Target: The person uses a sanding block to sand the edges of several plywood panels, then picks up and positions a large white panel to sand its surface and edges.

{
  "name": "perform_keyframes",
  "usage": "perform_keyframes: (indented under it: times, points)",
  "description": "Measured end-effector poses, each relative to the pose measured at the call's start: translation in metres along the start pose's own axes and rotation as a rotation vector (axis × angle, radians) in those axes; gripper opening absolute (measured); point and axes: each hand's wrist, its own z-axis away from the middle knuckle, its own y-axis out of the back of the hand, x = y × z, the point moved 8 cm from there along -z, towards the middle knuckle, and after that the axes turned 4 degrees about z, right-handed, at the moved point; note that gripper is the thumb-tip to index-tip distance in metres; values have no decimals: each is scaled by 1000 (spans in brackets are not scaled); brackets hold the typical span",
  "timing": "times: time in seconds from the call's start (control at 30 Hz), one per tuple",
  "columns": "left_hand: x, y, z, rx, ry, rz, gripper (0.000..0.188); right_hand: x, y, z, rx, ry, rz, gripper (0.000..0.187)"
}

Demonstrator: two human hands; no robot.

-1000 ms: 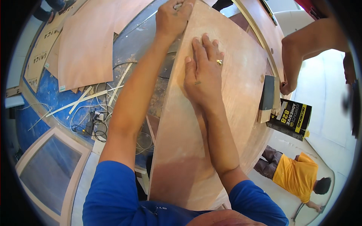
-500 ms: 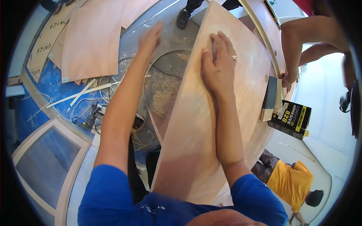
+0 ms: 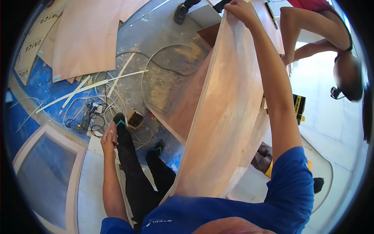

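"Both hands have shifted: half a second ago the right hand [image 3: 239, 11] lay flat on the broad, pale reddish-brown plywood panel [image 3: 224, 93], and now it is at the panel's far end, at the top of the frame. The left hand [image 3: 107, 141] is down at the lower left."

"Where does the panel run?"

"From top centre down to the blue short-sleeved shirt [image 3: 218, 210] at the bottom of the frame, its layered edge facing left."

"And the grip?"

"Right fingers look curled over the far edge; I can't make out the thumb. The left hand is closed around a small, flat brown block [image 3: 115, 133]."

"What worries you?"

"Only one hand is on that panel. If those fingers slide, it could tip left over the darker reddish-brown sheet [image 3: 189, 91]. I can't tell what props it underneath."

"And the co-worker in the red top [image 3: 309, 4], upper right?"

"Close enough that a bump from there could jolt it. Down left, the dark sandal with green straps [image 3: 120, 121] is near the tangled black and white cables [image 3: 97, 117]; a careless step might snag one, and a dropped block could hit that foot."
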Motion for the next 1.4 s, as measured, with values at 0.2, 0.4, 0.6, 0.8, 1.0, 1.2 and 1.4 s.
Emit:
perform_keyframes:
  times: [0.2, 0.4, 0.6, 0.8, 1.0, 1.2, 1.4]
  points:
    - [-1, 11, -17, -43, -35, -15, 50, 41, -18, -36, -110, -124, 185, 44]
    - [-7, 40, -15, -6, 25, -41, 49, 37, -7, -23, -172, -366, 86, 46]
    - [-19, 71, -16, 41, 53, -115, 42, 45, -11, -21, -229, -215, 133, 44]
    - [-22, 73, -15, 46, 30, -78, 39, 25, 4, -12, -183, -187, -62, 43]
    - [-20, 60, -9, 41, 31, -65, 46, 45, -11, -6, -18, -386, -224, 40]
    - [-20, 53, -6, 52, 57, -102, 46, 48, -15, -13, -131, -329, -231, 39]
    - [-27, 54, -7, 33, 54, -154, 44, 49, -14, -7, -162, -402, -307, 39]
